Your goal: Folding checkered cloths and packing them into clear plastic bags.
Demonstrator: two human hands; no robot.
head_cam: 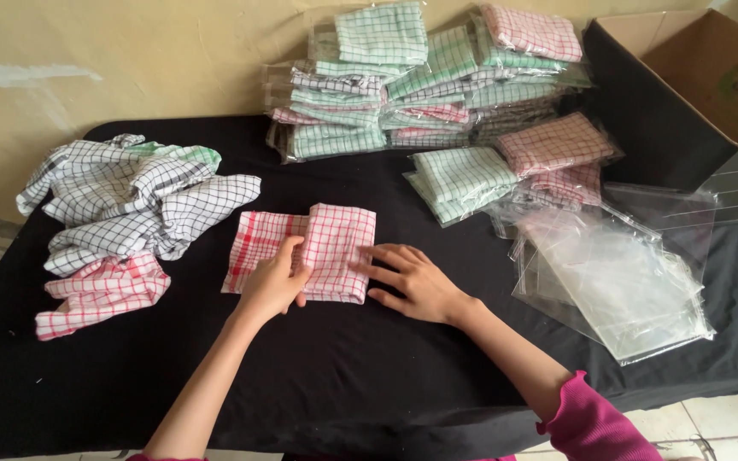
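Pinched between thumb and fingers of my left hand (273,280) is a raised fold of the red-and-white checked cotton cloth (305,250), which lies half folded near the middle of the black-covered table (130,376); the grip is closed on that fold, I judge to keep the layers from slipping. Right hand (410,283): flat, fingers spread and loose, fingertips pressing the cloth's lower right edge, holding nothing, apparently pinning the edge square. Both forearms come in from the near edge and converge on the cloth, the right one wearing a pink sleeve (595,423) pushed back from the wrist. Left of the cloth, just beside it: a loose heap of unfolded checked cloths (125,205), black-and-white mostly, one red at the front, one with green at the back. Right of it, near: a fan of empty clear plastic sleeves (617,273), within easy reach of the right hand. Behind, against the wall: a stack of bagged folded cloths (412,85) in green, pink and dark checks, with a few more packs lower down. Far right: an open brown cardboard box (694,77).
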